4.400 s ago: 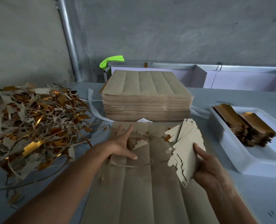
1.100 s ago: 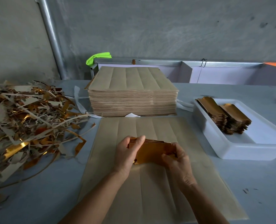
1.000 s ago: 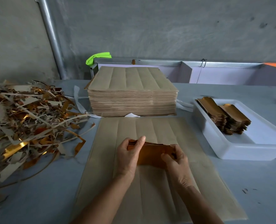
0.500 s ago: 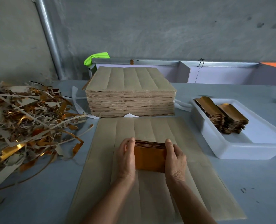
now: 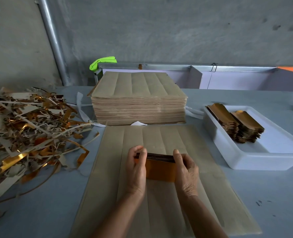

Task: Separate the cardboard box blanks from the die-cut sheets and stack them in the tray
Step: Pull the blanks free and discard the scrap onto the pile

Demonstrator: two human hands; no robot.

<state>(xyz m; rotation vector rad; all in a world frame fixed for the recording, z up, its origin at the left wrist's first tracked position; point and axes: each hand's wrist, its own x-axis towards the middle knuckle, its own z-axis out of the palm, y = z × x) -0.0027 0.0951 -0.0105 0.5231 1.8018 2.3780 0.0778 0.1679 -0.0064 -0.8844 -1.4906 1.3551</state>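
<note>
Both hands hold one small bundle of box blanks point(image 5: 160, 166) between them, above the middle of a flat brown sheet point(image 5: 161, 194) lying on the table point(image 5: 262, 194). The left hand point(image 5: 136, 167) grips the bundle's left end, its fingers curled round the upper corner. The right hand point(image 5: 186, 170) grips the right end, fingers folded over the far edge and thumb on the near side. The bundle stands on its long edge or just above the sheet; whether it touches cannot be told. Its shiny orange-gold face is turned toward the person, and the dark layered edges of the blanks show along the top.

Beyond the hands, at the sheet's far edge, sits a tall stack of sheets point(image 5: 138, 103), its near face just beside that edge. To the right, near the sheet's right edge but apart from it, stands the white tray point(image 5: 241, 157). Two piles of blanks point(image 5: 235, 124) lie in its far left part, side by side and touching; the rest of the tray floor is bare toward its near and right walls. Bare table lies between the sheet and the tray.

On the left a heap of scrap strips point(image 5: 27, 134) spreads across the table, some curling ends reaching close to the sheet's left edge.
</note>
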